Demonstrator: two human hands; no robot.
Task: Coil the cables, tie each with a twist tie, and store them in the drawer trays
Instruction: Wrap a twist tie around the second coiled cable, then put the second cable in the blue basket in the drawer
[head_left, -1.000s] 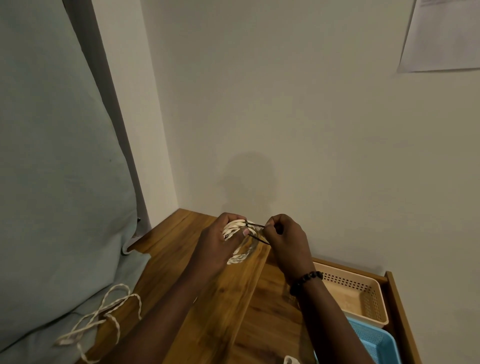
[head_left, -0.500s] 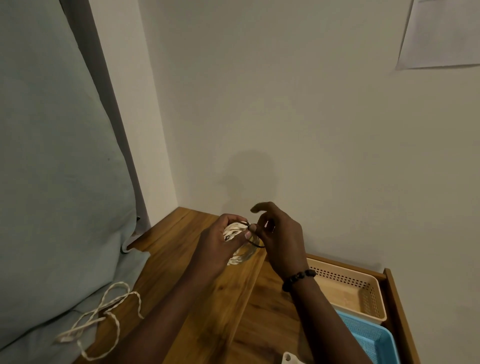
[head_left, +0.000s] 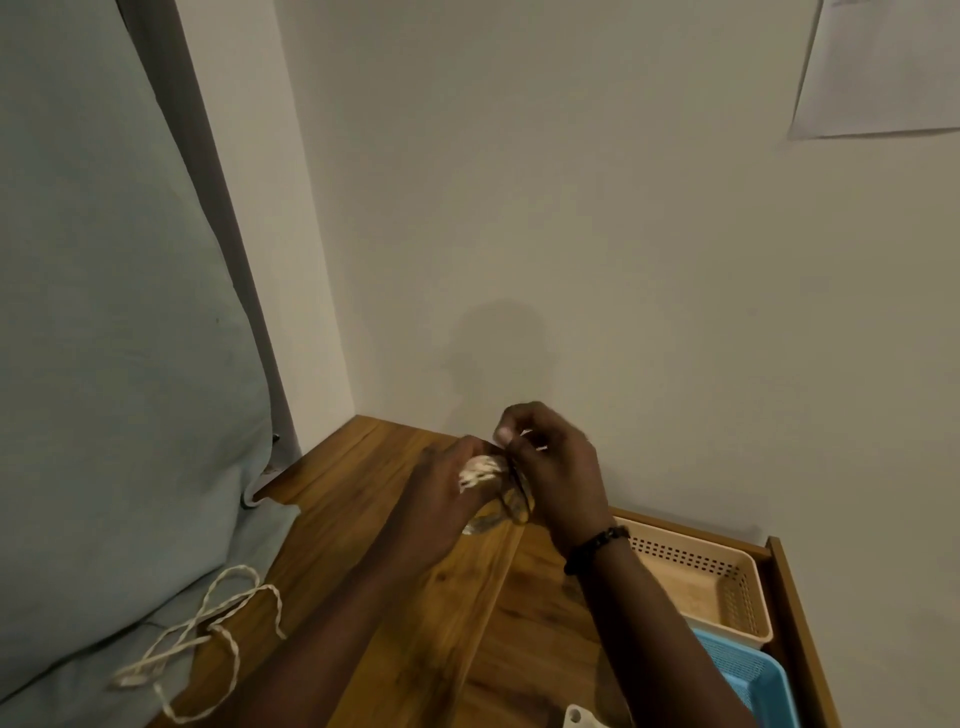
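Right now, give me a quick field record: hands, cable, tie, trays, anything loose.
left hand: grips the coiled cable
right hand: pinches the twist tie at the coil
tie state: blurred, cannot tell if closed
beige tray: in the drawer, nothing visible inside
blue tray: nearer, partly cut off
loose cable: uncoiled on the grey fabric, left

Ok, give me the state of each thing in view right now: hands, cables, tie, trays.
Left hand: grips the coiled cable.
Right hand: pinches the twist tie.
Coiled cable: bunched, held above the desk.
Twist tie: looped round the coil; whether fastened, cannot tell.
Loose cable: uncoiled, lying on the bedding.
Beige tray: empty as far as visible.
Blue tray: partly cut off, contents unclear.
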